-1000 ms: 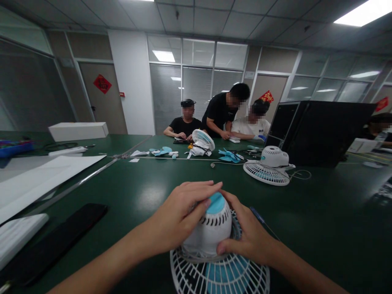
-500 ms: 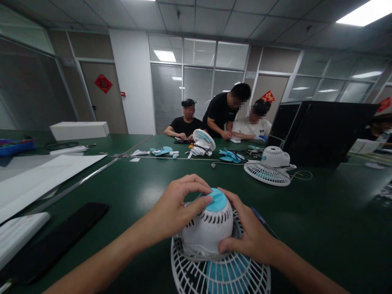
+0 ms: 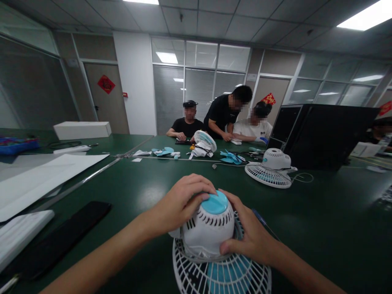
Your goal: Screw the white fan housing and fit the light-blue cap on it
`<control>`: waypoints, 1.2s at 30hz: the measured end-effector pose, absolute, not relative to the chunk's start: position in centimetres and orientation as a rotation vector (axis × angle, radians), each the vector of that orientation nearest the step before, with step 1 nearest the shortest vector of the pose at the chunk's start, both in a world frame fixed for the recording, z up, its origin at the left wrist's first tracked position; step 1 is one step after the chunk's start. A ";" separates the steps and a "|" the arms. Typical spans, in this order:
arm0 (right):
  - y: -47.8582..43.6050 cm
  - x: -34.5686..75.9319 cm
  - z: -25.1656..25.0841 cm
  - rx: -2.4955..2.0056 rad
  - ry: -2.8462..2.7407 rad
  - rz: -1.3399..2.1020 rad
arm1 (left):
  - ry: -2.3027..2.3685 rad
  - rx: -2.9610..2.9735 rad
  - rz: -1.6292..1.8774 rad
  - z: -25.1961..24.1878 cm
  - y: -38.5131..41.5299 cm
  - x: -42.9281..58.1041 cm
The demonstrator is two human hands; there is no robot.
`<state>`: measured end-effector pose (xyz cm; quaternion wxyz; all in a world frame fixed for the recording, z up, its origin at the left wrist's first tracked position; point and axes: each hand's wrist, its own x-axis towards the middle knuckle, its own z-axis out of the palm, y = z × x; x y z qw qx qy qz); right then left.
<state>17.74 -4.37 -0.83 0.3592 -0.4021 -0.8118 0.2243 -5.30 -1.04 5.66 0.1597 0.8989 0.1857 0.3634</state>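
Now, head view: my left hand (image 3: pixel 180 202) has slid off the blue cap (image 3: pixel 215 203), now fully exposed. Its fingers curl on the white motor housing (image 3: pixel 210 232); my right hand (image 3: pixel 248 237) wraps the other side, thumb at the rim. The housing sits on its grille (image 3: pixel 220 275), near edge of the green table (image 3: pixel 147 183). Count: three fans, including second fan (image 3: pixel 269 169) and third fan (image 3: pixel 203 143)

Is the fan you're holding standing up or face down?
Face down: the fan rests grille flat on the table, motor housing up between left hand and right hand.
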 end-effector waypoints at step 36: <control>-4.6 17.7 -0.6 -1.042 -2.127 0.545 | 0.783 3.074 1.135 5.7 -4.2 -4.0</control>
